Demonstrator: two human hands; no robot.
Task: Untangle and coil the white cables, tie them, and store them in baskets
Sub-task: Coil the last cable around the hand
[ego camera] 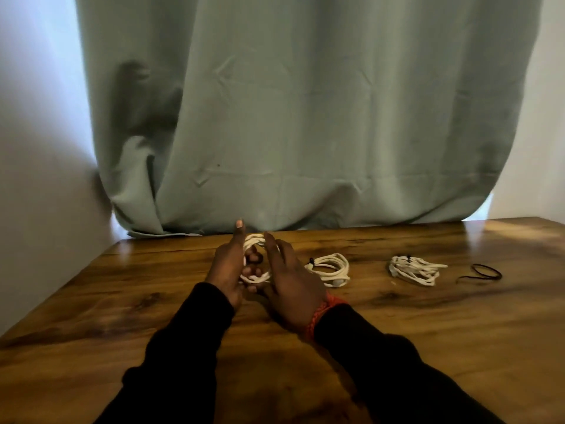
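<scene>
A white cable coil (pixel 255 240) stands upright between my two hands above the wooden table (pixel 153 301). My left hand (pixel 227 267) grips its left side, fingers curled through the loop and thumb pointing up. My right hand (pixel 292 286) holds the coil's right side, its back towards me, fingertips hidden behind the cable. Two other white coils lie on the table to the right: a tied coil (pixel 331 269) beside my right hand and a second tied coil (pixel 414 269) further right, each with a small black tie.
A loose black band (pixel 483 272) lies right of the far coil. A grey-green curtain (pixel 290 117) hangs behind the table's back edge, with walls on both sides. No basket is in view.
</scene>
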